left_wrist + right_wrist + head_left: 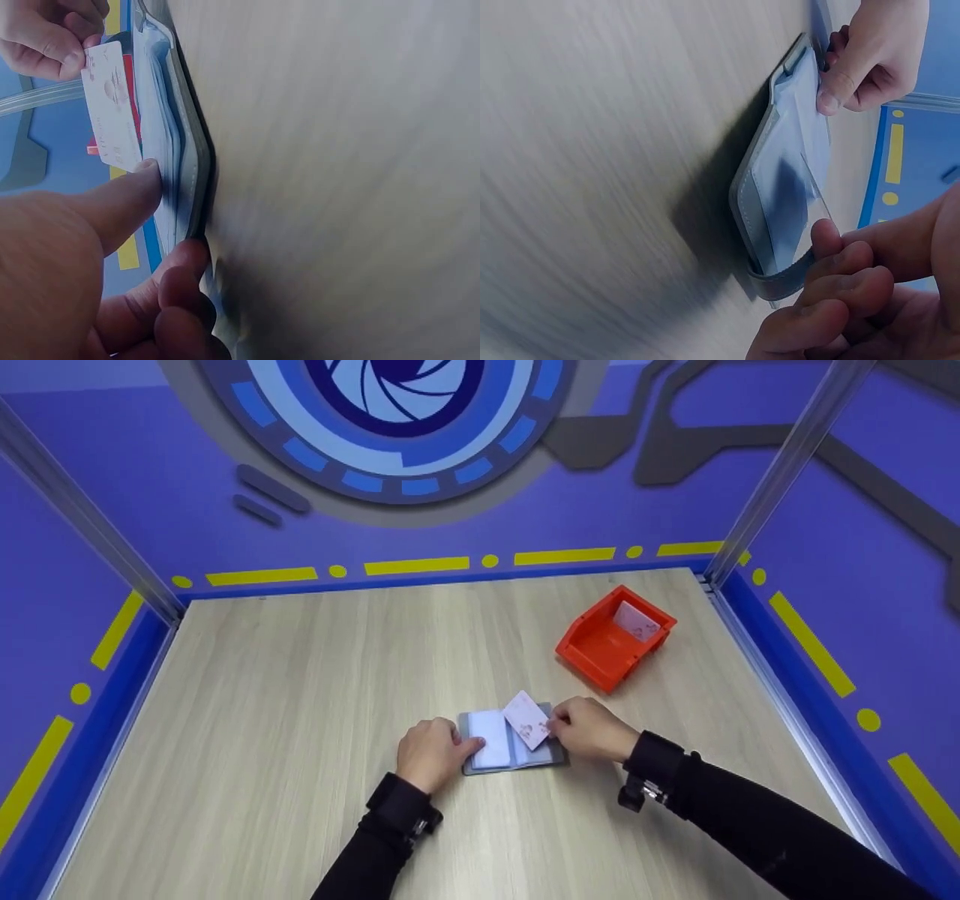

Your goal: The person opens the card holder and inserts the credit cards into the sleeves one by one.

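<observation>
A grey card holder [555,755] with pale clear sleeves [489,741] lies spread on the table. My left hand [429,751] grips its left edge, thumb on the sleeves and fingers at the cover, as the left wrist view shows. Between thumb and fingertips my right hand [595,727] pinches a white and pink printed card [527,720], tilted over the right-hand sleeves. In the right wrist view the card [819,191] appears edge-on, its lower end close over the sleeves. A strap [784,283] curves up from the holder's edge beside the right fingers.
An orange-red open bin [600,649] stands at the back right of the wooden table [300,682]. One similar printed card [636,621] leans inside it. Blue patterned panels [420,532] wall the back and both sides, with metal posts at the corners.
</observation>
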Motion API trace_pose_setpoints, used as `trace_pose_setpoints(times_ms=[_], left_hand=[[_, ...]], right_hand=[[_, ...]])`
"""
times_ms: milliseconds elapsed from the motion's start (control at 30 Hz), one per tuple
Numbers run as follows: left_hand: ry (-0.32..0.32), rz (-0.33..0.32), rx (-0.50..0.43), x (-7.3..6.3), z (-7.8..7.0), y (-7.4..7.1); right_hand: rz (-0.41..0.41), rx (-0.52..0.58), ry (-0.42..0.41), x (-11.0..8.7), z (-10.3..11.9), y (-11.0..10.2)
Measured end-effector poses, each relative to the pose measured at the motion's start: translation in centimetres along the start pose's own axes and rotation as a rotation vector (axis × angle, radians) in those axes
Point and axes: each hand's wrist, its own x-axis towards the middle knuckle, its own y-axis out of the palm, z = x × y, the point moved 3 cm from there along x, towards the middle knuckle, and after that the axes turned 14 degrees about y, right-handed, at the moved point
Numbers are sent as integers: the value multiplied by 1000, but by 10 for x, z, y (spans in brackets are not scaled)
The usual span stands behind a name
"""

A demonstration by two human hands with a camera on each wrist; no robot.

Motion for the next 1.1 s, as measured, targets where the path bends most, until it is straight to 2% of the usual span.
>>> trace_pose_setpoints(times_ms=[333, 533, 633, 900, 1100], left_hand=[[4, 2, -4, 0, -1, -1], [5, -4, 4, -1, -2, -2], [8, -4, 8, -1, -2, -2], [33, -12, 16, 0, -3, -2], [36, -15, 15, -1, -4, -2]], right_hand=[[16, -42, -29, -3, 8, 4], [10, -156, -71, -2, 19, 3], [34, -192, -81, -2, 23, 7], [45, -213, -128, -3, 26, 18], [53, -196, -117, -3, 26, 23]])
